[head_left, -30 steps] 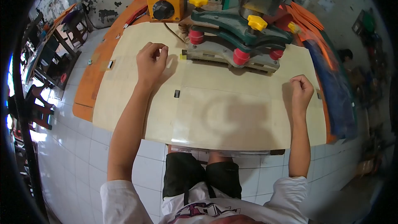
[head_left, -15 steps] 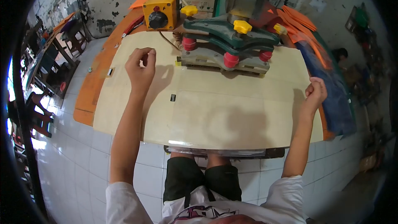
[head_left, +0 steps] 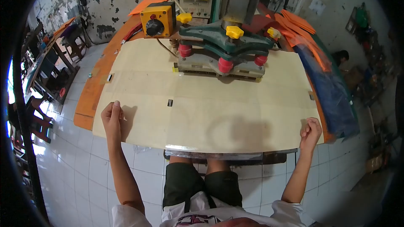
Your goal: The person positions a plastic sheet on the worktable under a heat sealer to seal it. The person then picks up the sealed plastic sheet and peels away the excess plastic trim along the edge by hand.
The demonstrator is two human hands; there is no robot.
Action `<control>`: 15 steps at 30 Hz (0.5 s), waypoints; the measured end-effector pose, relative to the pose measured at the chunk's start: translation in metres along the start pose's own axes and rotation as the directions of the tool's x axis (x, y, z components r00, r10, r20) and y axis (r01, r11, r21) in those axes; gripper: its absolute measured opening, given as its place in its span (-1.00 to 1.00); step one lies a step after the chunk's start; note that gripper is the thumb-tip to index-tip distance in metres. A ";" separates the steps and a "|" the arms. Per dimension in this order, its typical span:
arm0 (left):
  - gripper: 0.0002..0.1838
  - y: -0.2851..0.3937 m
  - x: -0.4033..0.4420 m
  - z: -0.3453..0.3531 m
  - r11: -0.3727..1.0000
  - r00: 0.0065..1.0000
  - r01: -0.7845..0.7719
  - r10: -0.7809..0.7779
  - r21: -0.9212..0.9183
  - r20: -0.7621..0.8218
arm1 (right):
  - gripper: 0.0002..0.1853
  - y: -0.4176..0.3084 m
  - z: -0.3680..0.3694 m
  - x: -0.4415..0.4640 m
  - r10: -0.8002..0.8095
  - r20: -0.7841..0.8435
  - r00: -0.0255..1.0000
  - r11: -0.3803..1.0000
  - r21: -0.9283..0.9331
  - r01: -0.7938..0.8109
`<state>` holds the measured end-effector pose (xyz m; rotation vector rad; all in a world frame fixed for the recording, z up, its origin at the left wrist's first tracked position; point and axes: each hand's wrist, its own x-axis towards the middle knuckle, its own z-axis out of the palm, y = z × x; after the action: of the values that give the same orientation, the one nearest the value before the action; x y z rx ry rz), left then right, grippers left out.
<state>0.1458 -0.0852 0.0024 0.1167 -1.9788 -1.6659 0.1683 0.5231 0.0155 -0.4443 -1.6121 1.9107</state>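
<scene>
Cream sheet mid-frame: likely light, slick; best held by its edges.
Left hand, right hand: fingers curled in, apparently empty.

a broad, cream-coloured sheet lies flat on the orange table.

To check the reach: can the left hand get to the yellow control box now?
Probably yes: the left hand would need to stretch, but nothing seems to stand on the pale sheet between it and the yellow control box.
</scene>
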 end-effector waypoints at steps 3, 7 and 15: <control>-0.49 -0.011 0.000 -0.003 0.994 0.996 0.051 -0.058 -0.099 -0.066 | -0.90 0.015 -0.001 0.002 -0.036 0.005 0.999 0.999 -0.005 0.036; -0.50 -0.012 -0.001 -0.005 0.997 0.995 0.076 -0.078 -0.024 -0.058 | -0.90 0.020 -0.003 0.000 -0.084 0.050 0.995 0.996 -0.025 0.085; -0.51 -0.014 -0.002 -0.004 0.998 0.996 0.066 -0.067 -0.016 -0.053 | -0.89 0.023 -0.001 -0.002 -0.098 0.053 0.994 0.992 -0.076 0.102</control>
<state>0.1454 -0.0908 -0.0112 0.2223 -1.9417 -1.7009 0.1656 0.5201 -0.0068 -0.3445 -1.7130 1.8014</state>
